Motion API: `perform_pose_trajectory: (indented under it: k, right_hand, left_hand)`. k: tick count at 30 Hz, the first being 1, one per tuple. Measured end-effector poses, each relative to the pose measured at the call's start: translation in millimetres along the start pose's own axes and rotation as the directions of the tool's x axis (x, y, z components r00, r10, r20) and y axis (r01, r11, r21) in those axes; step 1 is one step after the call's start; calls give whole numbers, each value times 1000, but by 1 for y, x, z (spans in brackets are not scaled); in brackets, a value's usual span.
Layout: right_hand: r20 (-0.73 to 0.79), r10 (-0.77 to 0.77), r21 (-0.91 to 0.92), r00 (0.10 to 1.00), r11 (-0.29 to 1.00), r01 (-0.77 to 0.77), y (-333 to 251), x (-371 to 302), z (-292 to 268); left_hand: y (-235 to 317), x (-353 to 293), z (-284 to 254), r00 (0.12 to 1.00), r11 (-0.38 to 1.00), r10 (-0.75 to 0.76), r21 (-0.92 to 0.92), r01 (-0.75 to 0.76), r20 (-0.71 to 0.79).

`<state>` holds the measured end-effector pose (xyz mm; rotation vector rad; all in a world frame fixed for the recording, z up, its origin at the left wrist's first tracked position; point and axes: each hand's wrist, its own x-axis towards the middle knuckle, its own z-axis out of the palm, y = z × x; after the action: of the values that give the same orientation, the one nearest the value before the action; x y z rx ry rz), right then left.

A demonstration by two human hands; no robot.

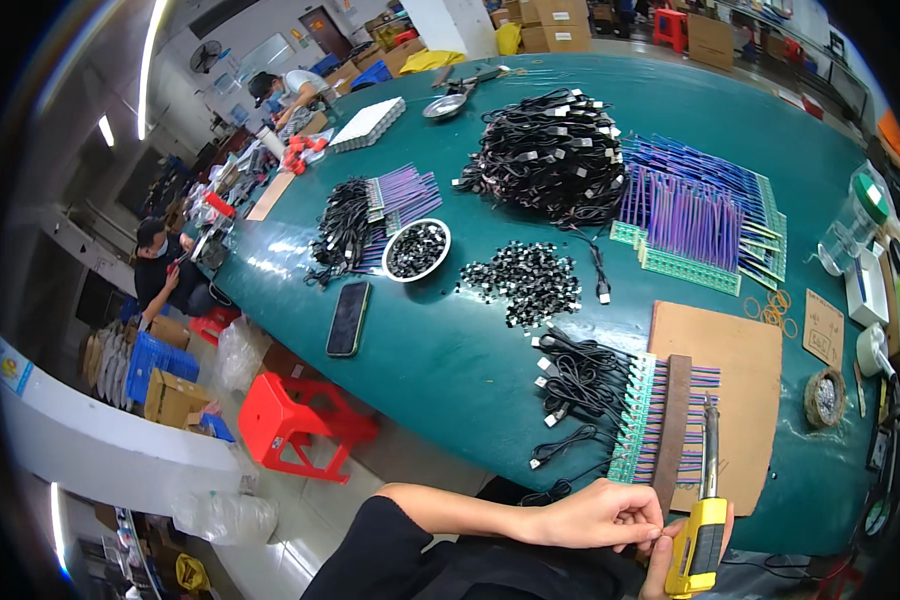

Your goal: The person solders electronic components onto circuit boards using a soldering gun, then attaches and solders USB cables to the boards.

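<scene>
My right hand grips a soldering iron by its yellow and black handle, its metal tip pointing away from me over the board. Close against it, my left hand is closed in a pinch; whatever lies between its fingertips is too small to make out. Just beyond the hands is a green circuit board strip. Black USB cables run from its left side, and thin purple and blue wires reach out on its right. A brown bar lies across those wires on a cardboard sheet.
Farther off are a big pile of black USB cables, wired green boards, loose small black parts and a bowl of them. A phone lies left. A red stool stands beside the table. Two people work beyond.
</scene>
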<state>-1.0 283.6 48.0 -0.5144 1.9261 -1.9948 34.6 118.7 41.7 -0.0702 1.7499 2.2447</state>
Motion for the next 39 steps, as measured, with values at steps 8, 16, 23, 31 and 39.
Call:
perform_pose_trajectory:
  k: [8,16,23,31,39]
  right_hand:
    - [-158,-118,-152,980,984,94,19,-7,4]
    - [-75,-341,-289,937,907,307,33,5,5]
    - [-99,-231,-165,968,963,213,34,-7,2]
    - [-97,-227,-245,969,949,198,39,-8,6]
    - [-178,48,-9,983,999,-50,21,-14,-14]
  left_hand:
    - [-22,-6,3,1000,981,-21,-191,18,-17]
    - [-24,-9,-2,991,963,-41,-268,6,-125]
    - [-26,-9,6,984,945,-82,-327,26,-160]
    - [-27,-12,5,978,967,-129,-238,88,-164]
    - [-28,5,-32,826,791,350,612,-8,-442]
